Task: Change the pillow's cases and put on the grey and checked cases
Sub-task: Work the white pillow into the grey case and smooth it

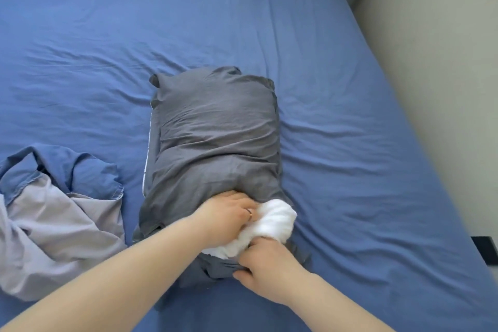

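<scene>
From the head camera, the grey case (215,132) lay mid-bed on the blue sheet (336,116), the white pillow (269,221) bulging from its open end at 6 o'clock. The left hand (229,215) pressed flat on the pillow; the right hand (265,264) had its fingers (242,275) closed on the case's hem. A crumpled blue-and-lilac case (54,213) lay at 9 o'clock, apart.
</scene>
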Tool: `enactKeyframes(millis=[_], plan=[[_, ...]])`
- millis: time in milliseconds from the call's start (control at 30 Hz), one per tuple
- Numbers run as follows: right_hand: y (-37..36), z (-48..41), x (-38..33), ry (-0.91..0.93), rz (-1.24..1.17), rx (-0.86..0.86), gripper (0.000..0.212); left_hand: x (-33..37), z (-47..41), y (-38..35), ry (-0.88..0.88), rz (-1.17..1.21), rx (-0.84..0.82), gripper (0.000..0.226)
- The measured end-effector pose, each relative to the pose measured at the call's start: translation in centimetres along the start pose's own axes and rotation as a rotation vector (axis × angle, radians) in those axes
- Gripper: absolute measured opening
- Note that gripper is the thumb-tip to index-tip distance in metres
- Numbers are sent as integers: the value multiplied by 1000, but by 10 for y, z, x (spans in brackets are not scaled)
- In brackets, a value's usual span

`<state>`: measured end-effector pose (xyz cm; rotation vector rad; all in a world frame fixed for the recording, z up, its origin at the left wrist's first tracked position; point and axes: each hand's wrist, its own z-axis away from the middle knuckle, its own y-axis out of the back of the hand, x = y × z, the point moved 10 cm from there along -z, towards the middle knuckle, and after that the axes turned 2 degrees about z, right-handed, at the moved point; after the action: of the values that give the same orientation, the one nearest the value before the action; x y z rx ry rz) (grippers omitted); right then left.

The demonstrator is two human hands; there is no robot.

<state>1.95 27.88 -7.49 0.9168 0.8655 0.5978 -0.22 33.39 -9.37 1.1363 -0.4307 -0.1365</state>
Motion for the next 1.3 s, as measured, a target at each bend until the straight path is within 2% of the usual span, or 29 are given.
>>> enactKeyframes(millis=[33, 100, 200, 267, 333, 433, 533, 600, 667, 733, 800, 867, 933, 1067, 1200, 1267, 1300], plan=[[6, 5, 7, -1, 95, 47, 28, -12, 4, -12, 34, 17, -39, 37], [20, 6, 19, -22, 244, 145, 36, -34, 17, -32, 78, 58, -134, 36], [24, 5, 39, -76, 336, 131, 37, -44, 30, -53, 68, 115, -248, 41], [25, 3, 49, -121, 291, 73, 34, -39, 30, -57, 50, 139, -252, 41], [23, 2, 52, -155, 107, -18, 27, -30, 28, -59, 22, 162, -265, 39], [41, -7, 38, -86, -57, 52, 27, -22, 23, -68, 48, 171, -361, 39], [63, -11, 7, 47, -2, 213, 16, -12, 17, -86, 65, 83, -458, 43], [57, -10, 3, 83, 14, 202, 12, -5, 13, -89, 49, 114, -462, 47], [46, -2, 26, 34, 50, 161, 9, -5, 16, -82, 97, 257, -435, 44], [43, 7, 53, -42, 134, 148, 19, -6, 23, -64, 113, 469, -406, 35], [30, 11, 81, -130, 149, 36, 19, -6, 22, -38, 89, 661, -356, 29], [17, 11, 97, -185, 140, -44, 25, -8, 13, -17, 173, 912, -255, 27], [17, 9, 99, -204, 107, -20, 26, -1, -7, 0, 197, 1040, -142, 30], [21, 11, 95, -177, 34, 21, 23, 13, -31, -1, 178, 1005, -147, 31], [26, 11, 88, -128, -16, 70, 26, 10, -27, -29, 172, 830, -284, 27], [33, 9, 83, -116, -46, 83, 22, 12, -20, -46, 185, 823, -365, 26], [41, 7, 79, -91, -63, 122, 18, 4, -14, -56, 257, 793, -400, 27]])
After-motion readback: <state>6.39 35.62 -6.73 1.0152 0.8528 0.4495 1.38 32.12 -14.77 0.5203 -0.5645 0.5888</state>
